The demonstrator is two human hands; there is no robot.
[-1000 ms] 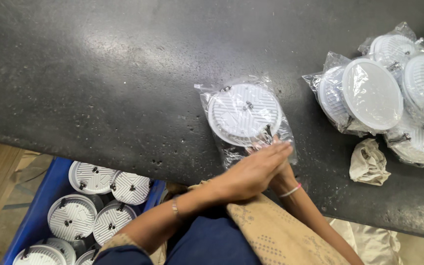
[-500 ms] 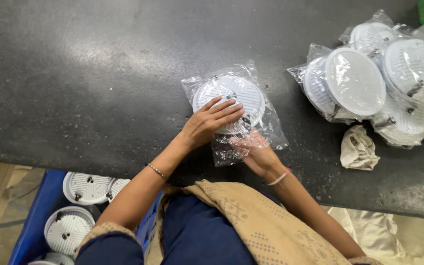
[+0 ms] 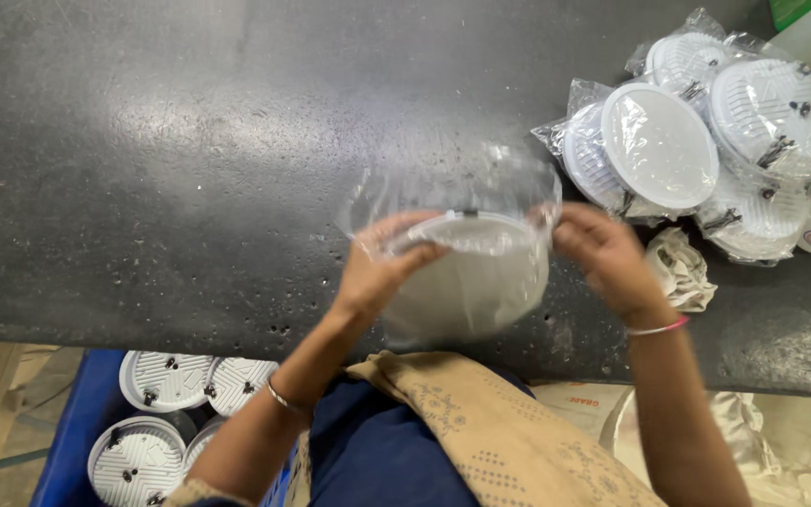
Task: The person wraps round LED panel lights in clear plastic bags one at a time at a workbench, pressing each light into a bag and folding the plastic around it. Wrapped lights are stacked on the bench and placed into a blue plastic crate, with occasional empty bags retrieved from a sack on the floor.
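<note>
The fingers of the left hand (image 3: 382,268) curl around the left edge of a clear plastic bag (image 3: 462,244), and the right hand (image 3: 607,258) pinches its right edge. Inside the bag sits 1 round white light fixture (image 3: 466,277), lifted just above the dark stone counter (image 3: 161,160), near its front edge. A heap of bagged white fixtures (image 3: 696,141) lies at right, a crumpled cloth (image 3: 682,268) below it. A blue crate (image 3: 77,432) with unbagged fixtures (image 3: 166,380) stands below the counter.
</note>
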